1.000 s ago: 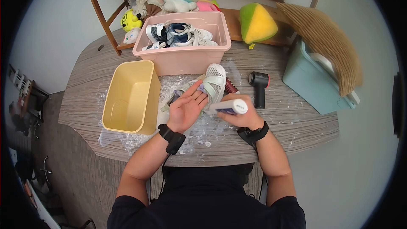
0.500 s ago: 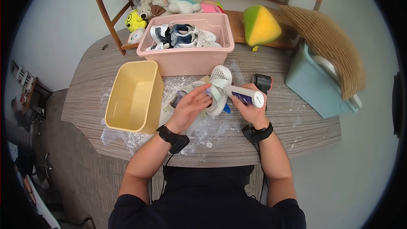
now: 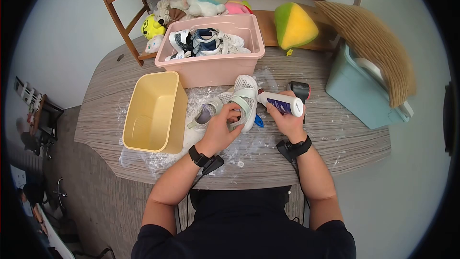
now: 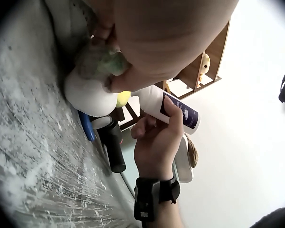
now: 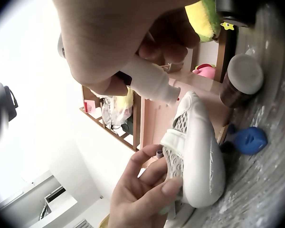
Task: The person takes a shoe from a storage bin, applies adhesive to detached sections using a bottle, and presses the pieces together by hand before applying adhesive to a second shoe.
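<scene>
My left hand (image 3: 221, 130) pinches the heel side of a white shoe (image 3: 247, 97) with a pale green strap; in the right wrist view thumb and fingers hold the shoe's (image 5: 204, 166) opening edge. My right hand (image 3: 290, 123) grips a white bottle (image 3: 281, 103) with a purple label, tilted, its narrow end toward the shoe. That end of the bottle (image 5: 154, 83) hangs just above the shoe's toe in the right wrist view. A second, similar shoe (image 3: 207, 115) rests on the table left of the held one.
A yellow bin (image 3: 155, 112) stands left, a pink bin (image 3: 218, 69) of shoes behind, a teal bin (image 3: 357, 88) right. Beyond my right hand lies a black device (image 3: 299, 88). A blue item (image 5: 251, 140) and a dark red container (image 5: 237, 90) are near the shoe. White residue marks the table (image 3: 239, 163).
My left hand has turned from palm up to pinching the shoe. The bottle in my right hand has moved right and lies more level.
</scene>
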The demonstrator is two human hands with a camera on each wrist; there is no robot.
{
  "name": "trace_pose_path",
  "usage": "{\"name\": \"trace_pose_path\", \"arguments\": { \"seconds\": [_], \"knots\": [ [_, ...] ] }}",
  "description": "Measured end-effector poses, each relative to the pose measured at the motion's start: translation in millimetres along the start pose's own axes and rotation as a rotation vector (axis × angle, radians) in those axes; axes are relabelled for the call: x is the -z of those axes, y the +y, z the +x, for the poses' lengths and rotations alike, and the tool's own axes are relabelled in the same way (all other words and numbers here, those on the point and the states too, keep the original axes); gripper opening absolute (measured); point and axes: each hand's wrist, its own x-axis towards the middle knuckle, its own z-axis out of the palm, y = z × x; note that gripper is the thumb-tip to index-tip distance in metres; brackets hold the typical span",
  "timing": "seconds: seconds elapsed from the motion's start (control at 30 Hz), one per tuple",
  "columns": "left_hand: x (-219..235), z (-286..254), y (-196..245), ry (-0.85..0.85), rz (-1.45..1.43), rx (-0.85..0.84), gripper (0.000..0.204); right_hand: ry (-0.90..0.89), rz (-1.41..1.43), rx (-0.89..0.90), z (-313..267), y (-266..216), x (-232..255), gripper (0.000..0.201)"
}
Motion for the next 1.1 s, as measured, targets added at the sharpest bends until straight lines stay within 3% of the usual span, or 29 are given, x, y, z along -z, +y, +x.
{"name": "trace_pose_path", "arguments": {
  "seconds": [0.03,0.33,0.53,0.6,0.7,0.83,0.9,1.03,1.1],
  "knots": [
    [0.1,-0.3,0.2,-0.001,-0.002,-0.001,0.052,0.014,0.058,-0.062,-0.2,2.9,-0.6,0.024],
    [-5.0,-6.3,5.8,0.025,-0.09,-0.015,0.037,0.097,0.229,-0.069,3.9,-2.0,0.6,0.018],
    [-7.0,-10.5,7.9,-0.002,-0.085,-0.153,0.031,0.112,0.1,-0.008,2.5,8.3,-2.0,0.019],
    [-1.2,-11.4,15.0,-0.247,-0.035,-0.095,0.03,0.114,0.103,-0.021,2.5,10.4,-3.2,0.02],
    [2.0,-7.8,14.4,-0.333,-0.13,-0.191,0.03,0.111,0.122,-0.059,0.2,10.8,-3.7,0.021],
    [6.3,-5.9,15.9,-0.312,-0.23,-0.151,0.031,0.105,0.07,-0.021,1.7,11.8,-3.8,0.021],
    [6.6,-4.9,9.9,-0.342,-0.312,-0.221,0.03,0.096,0.087,-0.045,0.3,13.1,-3.3,0.021],
    [13.9,-4.5,14.8,-0.427,-0.435,-0.192,0.027,0.089,0.113,-0.068,0.9,13.2,-4.3,0.021],
    [16.3,-8.3,16.1,-0.598,-0.809,0.064,0.023,0.091,0.114,-0.066,1.1,13.1,-5.2,0.02]
  ]
}}
